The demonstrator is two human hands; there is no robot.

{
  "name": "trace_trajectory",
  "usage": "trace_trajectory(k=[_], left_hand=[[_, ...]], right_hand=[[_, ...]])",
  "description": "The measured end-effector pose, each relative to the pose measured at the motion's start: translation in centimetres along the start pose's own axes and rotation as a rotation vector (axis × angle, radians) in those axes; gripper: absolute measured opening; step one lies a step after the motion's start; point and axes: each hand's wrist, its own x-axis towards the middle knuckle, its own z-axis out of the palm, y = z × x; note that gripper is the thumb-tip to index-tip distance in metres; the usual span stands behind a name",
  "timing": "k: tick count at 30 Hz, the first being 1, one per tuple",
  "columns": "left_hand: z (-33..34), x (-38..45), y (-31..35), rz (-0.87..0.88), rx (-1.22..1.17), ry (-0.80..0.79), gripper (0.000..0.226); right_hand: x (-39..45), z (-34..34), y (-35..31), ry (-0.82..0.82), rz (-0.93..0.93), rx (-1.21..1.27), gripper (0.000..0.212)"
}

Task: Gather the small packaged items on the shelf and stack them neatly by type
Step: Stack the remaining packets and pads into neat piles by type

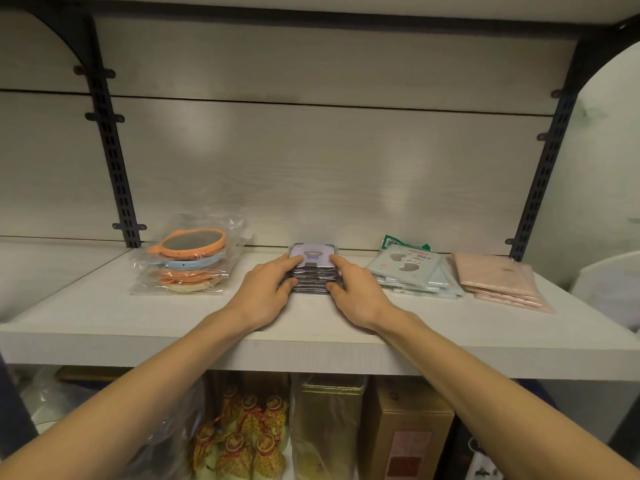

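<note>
Gripping purple stack (313,268) | left hand (265,292), right hand (356,292) curled round sides (bagged mirrors (187,261) left)

Your left hand (265,294) and right hand (360,294) are bare, both forearms uncovered to the frame edge.

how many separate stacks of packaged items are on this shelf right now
4. Bagged round orange and blue mirrors at left; purple-topped dark packets in the centre, held between both hands; pale mint flat packets right of them; pink flat packets farthest right.
</note>
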Motion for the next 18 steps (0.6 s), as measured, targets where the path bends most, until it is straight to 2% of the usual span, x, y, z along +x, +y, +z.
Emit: trace_trajectory(k=[10,15,18], left_hand=[[-0.6,-0.4,-0.3,-0.148,0.052,0.088,0.052],[-0.9,-0.6,-0.2,-0.180,0.066,0.085,0.052],[-0.9,-0.7,0.2,-0.169,0.093,0.053,0.053]], right_hand=[[1.5,2.1,-2.4,-0.028,0.011,0.019,0.057],[1.6,2.4,-3.2,-0.036,0.014,0.030,0.054],[1.1,2.0,-3.3,-0.052,-0.007,0.130,0.057]])
